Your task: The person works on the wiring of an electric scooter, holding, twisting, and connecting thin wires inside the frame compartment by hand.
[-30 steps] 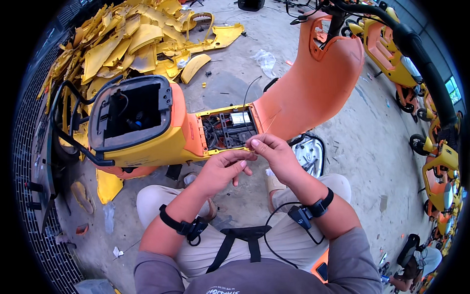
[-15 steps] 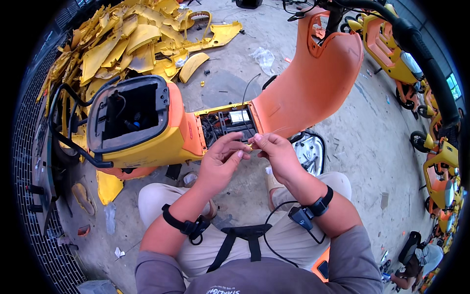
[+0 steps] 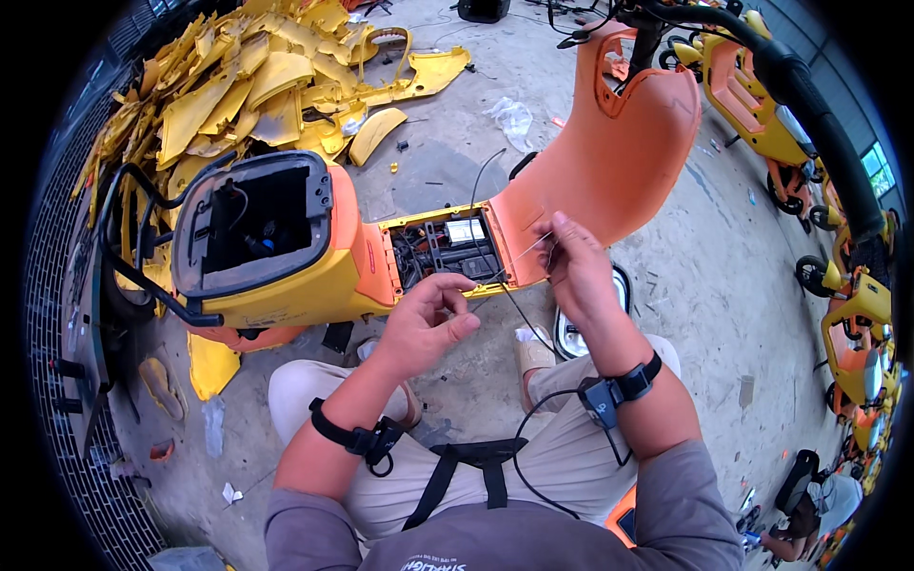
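Observation:
A thin pale strand, apparently wire point(image 3: 525, 253), runs from my right hand point(image 3: 578, 269) down and left toward my left hand. My right thumb and fingers pinch its upper end, over the orange footwell of the scooter. My left hand point(image 3: 428, 322) hovers at the near edge of the scooter's floor opening, thumb apart from the curled fingers. Whether the strand's lower end touches my left fingertips is too fine to make out. Beneath both hands, the yellow and orange scooter point(image 3: 276, 303) has its floor compartment point(image 3: 466, 265) uncovered, showing wiring and black parts. A thin black cable point(image 3: 514, 303) hangs out of it.
The scooter's seat opening point(image 3: 257, 214) gapes at left. Behind it rises a heap of yellow panels point(image 3: 248, 81). More scooters point(image 3: 862, 328) line the right side. By my right wrist lies a rimmed metallic part point(image 3: 569, 341). Another person point(image 3: 828, 504) is at lower right.
My hands have come apart. The right has moved up and right, drawing the strand out between them; the left has dropped slightly and its thumb has parted from the fingers.

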`<move>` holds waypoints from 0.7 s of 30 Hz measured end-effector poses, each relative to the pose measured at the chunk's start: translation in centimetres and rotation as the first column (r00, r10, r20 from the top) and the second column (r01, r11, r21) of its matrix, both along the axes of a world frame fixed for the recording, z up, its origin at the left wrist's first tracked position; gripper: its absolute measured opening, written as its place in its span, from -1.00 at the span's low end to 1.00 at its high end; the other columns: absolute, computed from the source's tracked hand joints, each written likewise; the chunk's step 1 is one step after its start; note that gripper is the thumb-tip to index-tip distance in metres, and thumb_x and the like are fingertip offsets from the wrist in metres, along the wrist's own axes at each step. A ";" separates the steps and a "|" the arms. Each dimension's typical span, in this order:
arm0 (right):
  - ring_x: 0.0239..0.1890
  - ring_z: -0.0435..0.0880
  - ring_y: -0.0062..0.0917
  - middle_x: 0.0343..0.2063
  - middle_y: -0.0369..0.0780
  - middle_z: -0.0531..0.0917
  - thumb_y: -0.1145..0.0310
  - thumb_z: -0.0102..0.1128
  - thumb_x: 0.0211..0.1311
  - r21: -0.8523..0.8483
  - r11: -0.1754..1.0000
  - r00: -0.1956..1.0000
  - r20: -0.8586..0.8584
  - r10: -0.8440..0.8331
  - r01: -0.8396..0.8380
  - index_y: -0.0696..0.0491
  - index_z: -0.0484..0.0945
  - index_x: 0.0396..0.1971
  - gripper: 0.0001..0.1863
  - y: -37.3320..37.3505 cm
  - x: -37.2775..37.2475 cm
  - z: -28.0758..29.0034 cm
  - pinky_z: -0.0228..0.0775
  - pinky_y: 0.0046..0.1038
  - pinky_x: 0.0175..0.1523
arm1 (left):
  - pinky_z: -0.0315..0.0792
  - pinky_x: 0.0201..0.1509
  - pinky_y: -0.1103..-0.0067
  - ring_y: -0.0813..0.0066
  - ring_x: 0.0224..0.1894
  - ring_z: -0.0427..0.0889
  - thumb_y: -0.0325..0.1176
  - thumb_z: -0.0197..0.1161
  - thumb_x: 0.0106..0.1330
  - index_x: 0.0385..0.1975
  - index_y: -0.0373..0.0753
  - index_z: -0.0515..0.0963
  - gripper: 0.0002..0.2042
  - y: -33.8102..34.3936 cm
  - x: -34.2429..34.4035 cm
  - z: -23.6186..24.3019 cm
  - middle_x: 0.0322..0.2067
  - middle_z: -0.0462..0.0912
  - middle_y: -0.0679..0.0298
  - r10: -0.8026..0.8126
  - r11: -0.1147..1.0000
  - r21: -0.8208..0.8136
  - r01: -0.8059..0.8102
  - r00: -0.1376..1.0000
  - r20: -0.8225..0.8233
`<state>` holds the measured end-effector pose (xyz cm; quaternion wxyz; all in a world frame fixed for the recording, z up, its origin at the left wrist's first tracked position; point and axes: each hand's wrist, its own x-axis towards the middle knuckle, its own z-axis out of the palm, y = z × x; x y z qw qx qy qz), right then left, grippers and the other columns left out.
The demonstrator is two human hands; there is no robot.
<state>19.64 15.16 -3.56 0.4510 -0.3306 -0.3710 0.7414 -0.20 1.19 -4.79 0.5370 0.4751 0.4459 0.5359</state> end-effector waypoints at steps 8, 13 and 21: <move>-0.37 0.49 -0.69 -0.39 -0.40 0.61 0.18 0.13 0.36 -0.137 0.940 0.950 0.011 -0.313 0.312 0.01 0.57 -0.28 -0.79 5.0 4.8 -0.8 0.30 -0.58 -0.25 | 0.25 -0.51 0.76 0.71 -0.51 0.40 -0.23 0.11 0.45 -0.14 -0.25 0.47 -0.79 0.0 -2.3 0.7 -0.58 0.35 0.45 0.295 0.954 -0.035 -0.299 0.952 -0.078; -0.35 0.49 -0.69 -0.35 -0.41 0.63 0.17 0.15 0.35 -0.129 0.893 0.900 -0.013 -0.436 0.431 -0.02 0.57 -0.29 -0.80 5.7 6.5 -0.4 0.28 -0.58 -0.24 | 0.09 -0.72 0.76 0.66 -0.57 0.41 0.05 -0.20 0.52 -0.34 -0.22 0.42 -0.56 0.5 -4.3 2.0 -0.65 0.26 0.43 0.483 0.875 -0.118 -0.470 0.867 0.121; -0.37 0.46 -0.72 -0.34 -0.44 0.62 0.14 0.11 0.37 -0.120 0.852 0.855 -0.036 -0.517 0.510 -0.05 0.55 -0.29 -0.80 6.0 7.2 0.3 0.28 -0.58 -0.25 | 0.16 -0.70 0.71 0.51 -0.57 0.43 0.13 -0.28 0.50 -0.37 -0.20 0.44 -0.48 0.5 -6.1 1.3 -0.61 0.35 0.35 0.538 0.838 -0.226 -0.496 0.685 0.492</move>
